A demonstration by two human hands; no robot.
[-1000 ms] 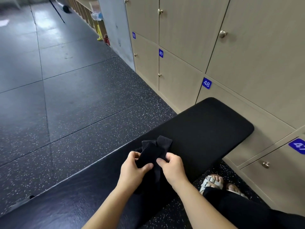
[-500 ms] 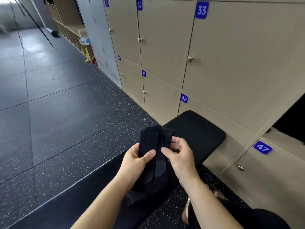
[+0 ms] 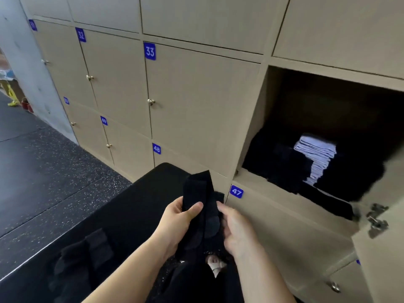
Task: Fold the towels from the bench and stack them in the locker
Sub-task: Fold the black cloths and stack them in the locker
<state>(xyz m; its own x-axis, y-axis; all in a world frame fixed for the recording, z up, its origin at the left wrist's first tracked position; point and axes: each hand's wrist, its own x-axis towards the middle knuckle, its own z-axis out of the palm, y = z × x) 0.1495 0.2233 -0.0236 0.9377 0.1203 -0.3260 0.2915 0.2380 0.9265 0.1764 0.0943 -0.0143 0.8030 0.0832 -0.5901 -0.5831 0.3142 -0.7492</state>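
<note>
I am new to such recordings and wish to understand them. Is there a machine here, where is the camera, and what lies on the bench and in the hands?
There is no machine: a person works with two bare hands. The single camera sits on the person's head and looks forward and down, so you see roughly what the person sees. The left hand and the right hand together grip one black towel, folded narrow and held up near the black bench. More dark towels lie on the bench at the lower left. On the right one locker stands open, its door swung out. Inside are stacks of dark folded towels and one light stack.
</note>
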